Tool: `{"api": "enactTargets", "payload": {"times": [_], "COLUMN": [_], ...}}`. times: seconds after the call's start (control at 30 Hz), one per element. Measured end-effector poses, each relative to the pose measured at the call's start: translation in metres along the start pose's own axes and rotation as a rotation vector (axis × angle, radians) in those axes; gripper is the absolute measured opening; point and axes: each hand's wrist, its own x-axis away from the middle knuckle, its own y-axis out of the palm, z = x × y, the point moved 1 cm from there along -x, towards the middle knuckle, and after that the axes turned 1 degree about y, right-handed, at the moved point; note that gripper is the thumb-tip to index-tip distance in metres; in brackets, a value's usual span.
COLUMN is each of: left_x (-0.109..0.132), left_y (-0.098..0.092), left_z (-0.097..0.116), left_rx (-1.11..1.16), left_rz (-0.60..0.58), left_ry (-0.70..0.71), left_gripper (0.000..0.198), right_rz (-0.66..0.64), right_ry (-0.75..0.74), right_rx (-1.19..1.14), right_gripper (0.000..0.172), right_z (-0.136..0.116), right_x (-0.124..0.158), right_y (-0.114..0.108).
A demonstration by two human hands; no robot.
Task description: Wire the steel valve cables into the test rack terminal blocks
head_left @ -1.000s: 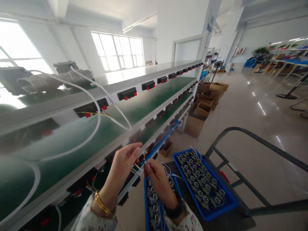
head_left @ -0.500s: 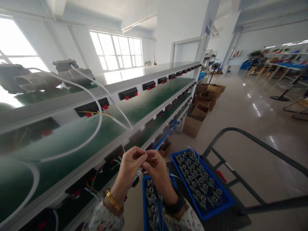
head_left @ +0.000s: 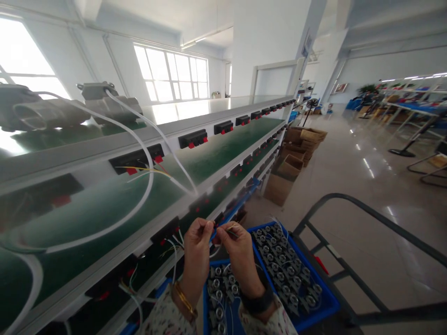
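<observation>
My left hand (head_left: 197, 246) is closed in a pinch, thumb against forefinger; what is between the fingertips is too small to make out. Close beside it, my right hand (head_left: 240, 246) pinches several thin wires (head_left: 233, 227), whose yellowish and dark ends stick out above the fingers. A white cable (head_left: 215, 252) curves below the hands. Beneath them stands a blue tray (head_left: 206, 304) with metal parts that have round silver centres and white leads. To its right, a second blue tray (head_left: 330, 304) is filled with rows of similar parts.
To the left runs a green-topped rack (head_left: 209, 153) with black terminal clips (head_left: 193, 139) with red levers. Grey valve-like bodies (head_left: 110, 109) with white cables sit on its upper shelf. A dark cart handle (head_left: 363, 204) rises at right. Cardboard boxes (head_left: 282, 186) stand beyond the rack.
My hands have drawn slightly apart at the fingertips and sit a little further right and lower in view. The view has shifted slightly, showing more of the nearer tray.
</observation>
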Motion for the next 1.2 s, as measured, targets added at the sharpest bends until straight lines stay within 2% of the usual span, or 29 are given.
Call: {"api": "enactTargets", "payload": {"times": [0.1, 0.2, 0.3, 0.43, 0.57, 0.7, 0.9, 1.2], "left_x": [-0.002, -0.01, -0.022, -0.042, -0.054, -0.056, -0.058, -0.052], "left_y": [0.008, 0.014, 0.015, 0.009, 0.005, 0.005, 0.002, -0.003], "left_z": [-0.008, -0.012, -0.02, -0.034, -0.036, -0.035, -0.043, -0.036], "left_rx": [0.253, 0.343, 0.271, 0.156, 0.016, -0.07, -0.165, -0.294], "left_rz": [0.075, 0.14, 0.201, 0.246, 0.278, 0.293, 0.341, 0.3], "left_ry": [-0.105, -0.14, -0.11, -0.06, 0.006, 0.053, 0.063, 0.098], "left_gripper": [0.025, 0.028, 0.023, 0.027, 0.024, 0.023, 0.021, 0.027], "right_rz": [0.086, 0.166, 0.203, 0.166, 0.158, 0.142, 0.145, 0.138], "right_ry": [-0.052, -0.105, -0.236, -0.362, -0.369, -0.362, -0.369, -0.365], "right_rx": [0.032, 0.133, 0.271, 0.349, 0.368, 0.365, 0.352, 0.276], "right_gripper": [0.022, 0.022, 0.017, 0.012, 0.012, 0.013, 0.013, 0.01], "right_z": [0.004, 0.007, 0.008, 0.006, 0.004, 0.003, 0.005, 0.014], "right_x": [-0.005, -0.016, -0.031, -0.049, -0.053, -0.052, -0.053, -0.053], "right_y": [0.009, 0.016, 0.02, 0.027, 0.032, 0.032, 0.032, 0.034]}}
